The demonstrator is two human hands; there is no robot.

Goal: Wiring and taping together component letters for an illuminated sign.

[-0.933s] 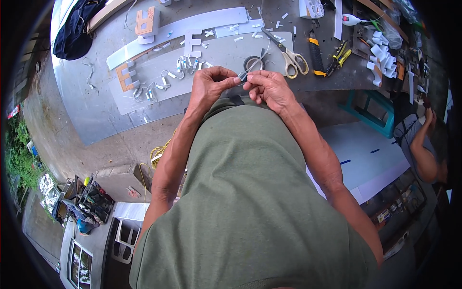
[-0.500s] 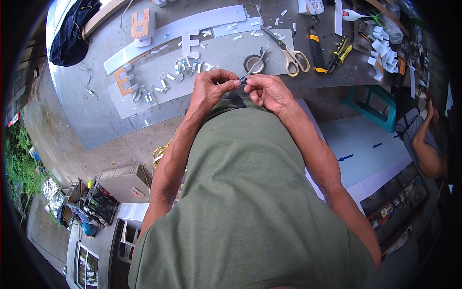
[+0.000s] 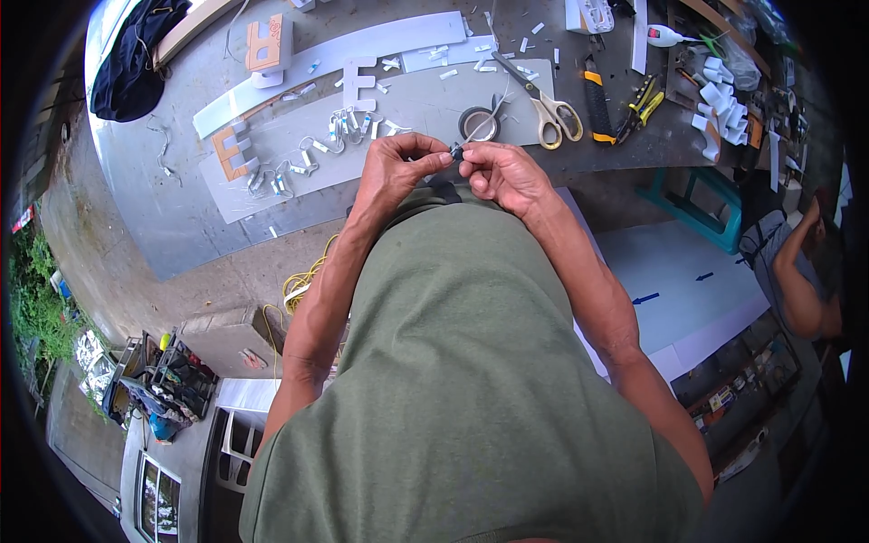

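Two thumb-and-forefinger pinches face each other: the left hand (image 3: 398, 167) and right hand (image 3: 511, 175), fingertips nearly together, hold a small black piece (image 3: 457, 153) near the tape roll (image 3: 464, 125), at the worktop's (image 3: 625, 156) near edge.

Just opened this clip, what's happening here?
The person's left hand and right hand pinch a small dark piece between them, too small to make out clearly. A roll of dark tape lies just beyond the hands, with scissors to its right. White modules strung on wire lie farther left.
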